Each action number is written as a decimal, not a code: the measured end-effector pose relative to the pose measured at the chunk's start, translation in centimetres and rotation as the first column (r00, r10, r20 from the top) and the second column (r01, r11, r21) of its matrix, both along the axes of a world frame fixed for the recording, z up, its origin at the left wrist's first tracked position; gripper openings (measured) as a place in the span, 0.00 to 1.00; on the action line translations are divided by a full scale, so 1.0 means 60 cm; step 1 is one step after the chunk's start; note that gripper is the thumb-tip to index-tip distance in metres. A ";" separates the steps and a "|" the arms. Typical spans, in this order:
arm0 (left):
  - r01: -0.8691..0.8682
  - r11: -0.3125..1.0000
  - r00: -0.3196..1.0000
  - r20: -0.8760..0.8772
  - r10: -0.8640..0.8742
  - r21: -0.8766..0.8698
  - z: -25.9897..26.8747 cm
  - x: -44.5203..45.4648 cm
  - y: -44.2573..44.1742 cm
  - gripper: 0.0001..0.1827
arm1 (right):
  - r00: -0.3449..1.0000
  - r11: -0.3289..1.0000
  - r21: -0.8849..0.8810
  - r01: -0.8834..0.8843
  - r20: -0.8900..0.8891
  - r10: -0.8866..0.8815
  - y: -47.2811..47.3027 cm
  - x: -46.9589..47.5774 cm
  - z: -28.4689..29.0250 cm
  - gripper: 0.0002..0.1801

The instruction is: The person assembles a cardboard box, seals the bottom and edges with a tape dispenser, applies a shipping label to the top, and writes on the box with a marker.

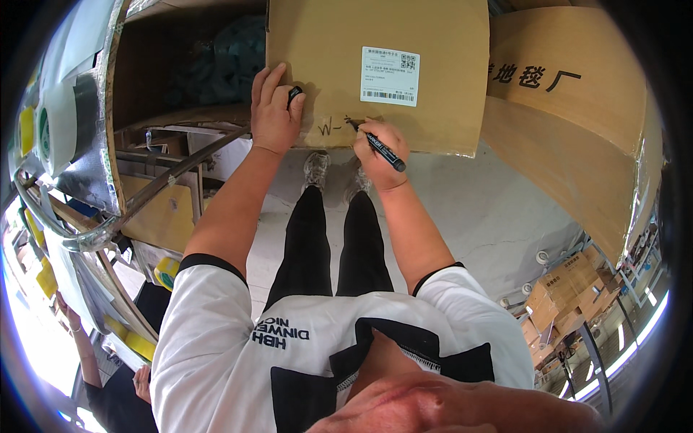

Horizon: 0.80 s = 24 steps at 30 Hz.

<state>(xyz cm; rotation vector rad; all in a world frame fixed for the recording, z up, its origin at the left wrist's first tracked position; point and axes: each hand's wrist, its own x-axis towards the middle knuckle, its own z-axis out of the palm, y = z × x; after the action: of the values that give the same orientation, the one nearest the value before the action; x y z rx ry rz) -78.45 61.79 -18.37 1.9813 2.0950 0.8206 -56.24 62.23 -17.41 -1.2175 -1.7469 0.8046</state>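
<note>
A brown cardboard box (319, 48) stands before me, with a white printed shipping label (390, 76) stuck on the face toward me. My right hand (381, 149) grips a black marker pen (385, 151), its tip on the cardboard below the label. Dark handwritten strokes (333, 127) run to the left of the tip. My left hand (276, 116) rests against the box's left edge. Between its thumb and fingers sits the black marker cap (294, 94).
On the right stands a large carton (563, 119) with printed characters. At left are an open carton (178, 70), a metal rail (189, 165) and tape rolls (168, 270). A co-worker's arm (81, 341) shows lower left. Stacked boxes (563, 287) stand lower right.
</note>
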 end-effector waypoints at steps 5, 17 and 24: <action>0.007 1.000 1.000 0.007 -0.007 0.014 0.000 0.003 0.002 0.10 | 0.999 0.999 0.022 -0.044 -0.008 0.044 0.003 -0.001 0.000 0.07; 0.006 1.000 0.999 -0.047 -0.004 0.026 -0.008 -0.002 0.001 0.11 | 0.999 0.999 0.025 -0.033 -0.013 0.033 0.011 0.013 -0.002 0.07; 0.003 0.999 0.999 -0.054 -0.001 0.041 -0.010 -0.001 0.001 0.11 | 0.999 0.999 -0.022 -0.029 -0.033 0.028 0.007 0.011 0.005 0.06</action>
<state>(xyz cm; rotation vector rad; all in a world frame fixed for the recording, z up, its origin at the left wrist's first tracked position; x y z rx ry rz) -78.52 61.87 -18.99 2.0481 2.1221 0.8248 -55.57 62.68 -17.12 -1.1897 -1.7364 0.8587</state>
